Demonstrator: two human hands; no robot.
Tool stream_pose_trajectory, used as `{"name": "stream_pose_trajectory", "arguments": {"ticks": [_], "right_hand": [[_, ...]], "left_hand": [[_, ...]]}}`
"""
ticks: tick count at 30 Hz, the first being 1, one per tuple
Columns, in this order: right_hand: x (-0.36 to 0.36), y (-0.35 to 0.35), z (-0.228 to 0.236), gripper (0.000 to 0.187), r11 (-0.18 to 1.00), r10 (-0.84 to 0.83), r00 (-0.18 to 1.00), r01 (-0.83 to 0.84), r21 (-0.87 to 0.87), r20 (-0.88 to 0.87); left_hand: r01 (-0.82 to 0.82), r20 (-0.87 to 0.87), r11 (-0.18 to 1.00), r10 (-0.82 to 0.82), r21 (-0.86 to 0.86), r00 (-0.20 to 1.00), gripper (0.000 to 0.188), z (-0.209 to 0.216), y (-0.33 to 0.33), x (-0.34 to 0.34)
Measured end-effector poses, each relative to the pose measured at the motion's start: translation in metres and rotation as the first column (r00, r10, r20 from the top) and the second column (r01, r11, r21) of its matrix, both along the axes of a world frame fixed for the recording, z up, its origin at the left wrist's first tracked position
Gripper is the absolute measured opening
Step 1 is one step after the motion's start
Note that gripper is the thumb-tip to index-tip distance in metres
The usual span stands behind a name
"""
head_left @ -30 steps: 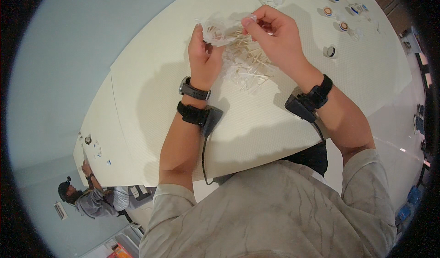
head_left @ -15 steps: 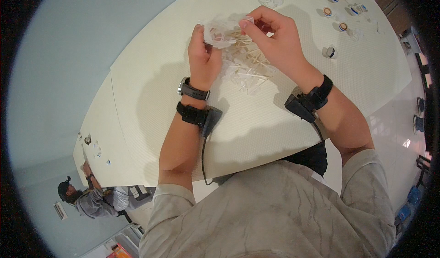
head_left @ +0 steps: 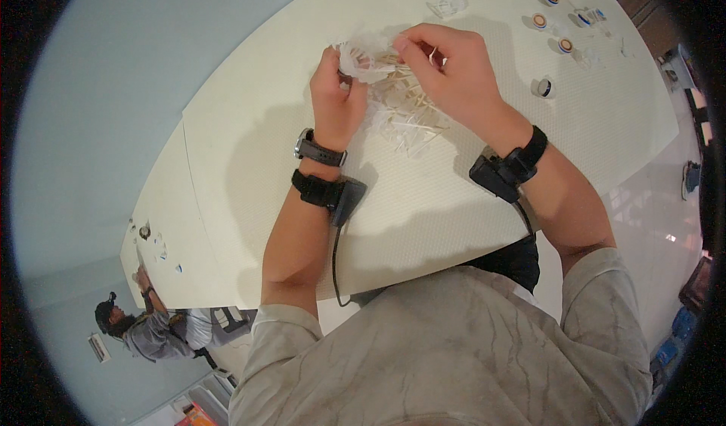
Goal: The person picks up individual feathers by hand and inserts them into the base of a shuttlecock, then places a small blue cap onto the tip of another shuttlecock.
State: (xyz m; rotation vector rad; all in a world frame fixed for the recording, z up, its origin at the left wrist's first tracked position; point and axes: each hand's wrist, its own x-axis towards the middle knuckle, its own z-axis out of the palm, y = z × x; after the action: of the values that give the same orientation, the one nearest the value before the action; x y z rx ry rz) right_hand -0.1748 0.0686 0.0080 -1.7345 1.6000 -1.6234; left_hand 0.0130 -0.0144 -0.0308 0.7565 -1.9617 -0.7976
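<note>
My left hand [head_left: 336, 93] is closed round a crumpled, see-through plastic piece [head_left: 363, 59], perhaps a bag or a thin cup, held above the table. Thin pale sticks that look like cotton swabs [head_left: 416, 112] lie in a loose heap just below it, tangled with clear plastic. Over the heap my right hand [head_left: 450, 59] pinches thumb against fingers close to the plastic's right side. What those fingertips hold is too small to make out, though white bits show between them.
Clear crumpled plastic [head_left: 448, 6] lies beyond my hands. At the far right stand several small round jars [head_left: 566, 45] and a dark-rimmed jar [head_left: 544, 88]. A person [head_left: 155, 331] works at the table's far left end. The table [head_left: 249, 222] curves toward me.
My right hand has shifted slightly down and left, its fingertips nearer the plastic. The clear edge that showed at its fingertips is no longer visible. My left hand has barely moved.
</note>
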Motion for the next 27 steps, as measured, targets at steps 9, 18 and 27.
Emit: {"name": "stream_pose_trajectory", "arguments": {"ticks": [9,18,27], "right_hand": [[0.0030,0.0023,0.0007,0.020,1.000,0.000,0.996,0.000,0.000,-0.086],[0.0020,0.0037,0.0033,0.017,0.995,-0.042,0.990,0.029,-0.093,-0.137],[0.0034,0.0023,0.0021,0.019,1.000,0.022,0.997,-0.023,-0.017,-0.069]], "left_hand": [[-0.003,0.008,0.989,0.004,-0.148,1.000,0.026,0.0071,0.0032,-0.0057],[0.028,-0.056,0.999,-0.030,-0.042,0.998,0.022,0.0050,0.0037,-0.0073],[-0.014,0.067,0.986,0.025,-0.167,0.997,0.023,0.0078,0.0028,-0.0042]]}}
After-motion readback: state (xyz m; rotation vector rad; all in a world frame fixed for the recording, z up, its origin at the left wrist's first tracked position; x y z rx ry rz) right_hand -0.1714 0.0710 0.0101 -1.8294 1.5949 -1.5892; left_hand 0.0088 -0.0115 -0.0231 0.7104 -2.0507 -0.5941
